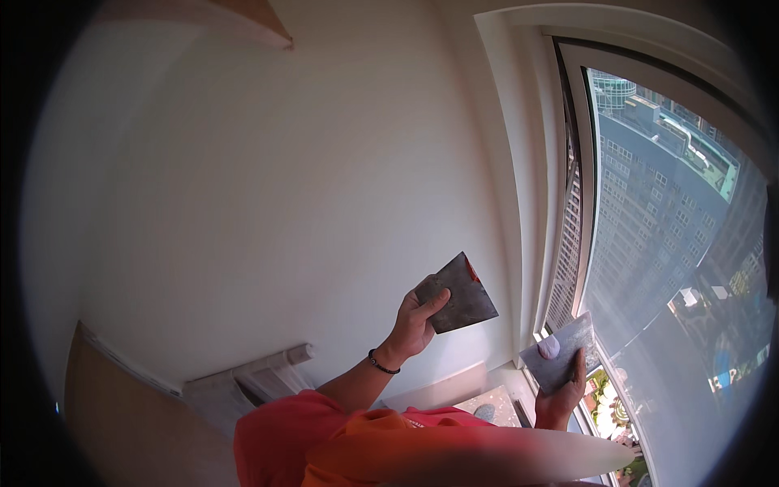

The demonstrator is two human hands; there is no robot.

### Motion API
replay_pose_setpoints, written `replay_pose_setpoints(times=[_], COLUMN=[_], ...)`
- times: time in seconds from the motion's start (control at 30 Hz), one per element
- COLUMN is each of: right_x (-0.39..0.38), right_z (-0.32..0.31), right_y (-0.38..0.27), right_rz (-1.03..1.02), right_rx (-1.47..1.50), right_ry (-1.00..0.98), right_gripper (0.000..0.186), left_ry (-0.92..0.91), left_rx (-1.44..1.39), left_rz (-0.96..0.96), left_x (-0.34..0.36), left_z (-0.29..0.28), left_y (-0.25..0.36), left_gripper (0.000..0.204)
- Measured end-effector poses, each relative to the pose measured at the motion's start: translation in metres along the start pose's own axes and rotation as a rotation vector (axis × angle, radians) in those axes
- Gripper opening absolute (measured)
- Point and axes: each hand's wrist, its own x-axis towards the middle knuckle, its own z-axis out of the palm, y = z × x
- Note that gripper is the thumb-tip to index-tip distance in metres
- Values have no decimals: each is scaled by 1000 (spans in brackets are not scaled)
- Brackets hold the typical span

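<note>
My left hand (418, 321), with a dark beaded bracelet at the wrist, is closed on a flat, square, dark-grey putty scraper (462, 296). The thumb lies on its face, and a small red mark shows near its upper edge. In front of the pale wall, this scraper is held up and tilted. My right hand (561, 400) grips a second grey putty scraper (564, 361) beside the window. A whitish lump of putty (548, 348) sits on that scraper's face. The fingers behind both scrapers are mostly hidden.
A smooth pale wall (284, 178) spans the left and middle. At the right, a framed window (649, 243) overlooks tall buildings. Rolled translucent sheeting (268, 369) rests at the wall's foot, near a brown panel (114, 398). A reddish wooden piece (256, 16) juts in above.
</note>
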Motion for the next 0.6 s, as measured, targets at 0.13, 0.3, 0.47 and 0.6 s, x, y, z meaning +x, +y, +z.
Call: replay_pose_setpoints(times=[0.13, 0.3, 0.47, 0.6], right_x=[9, 12, 11, 9], right_z=[12, 10, 9, 18], right_y=[8, 16, 17, 17], right_rz=[-36, -70, -80, -50], right_rx=[-22, -26, -15, 17], right_ry=[73, 94, 93, 102], right_gripper=[51, 50, 48, 47], left_ry=[-73, -107, -78, -65], left_rx=[77, 214, 418, 440], left_rz=[46, 128, 227, 261], left_x=[22, 28, 35, 40], left_z=[-6, -13, -19, -14], left_y=[7, 6, 0, 0], left_gripper=[28, 33, 35, 32])
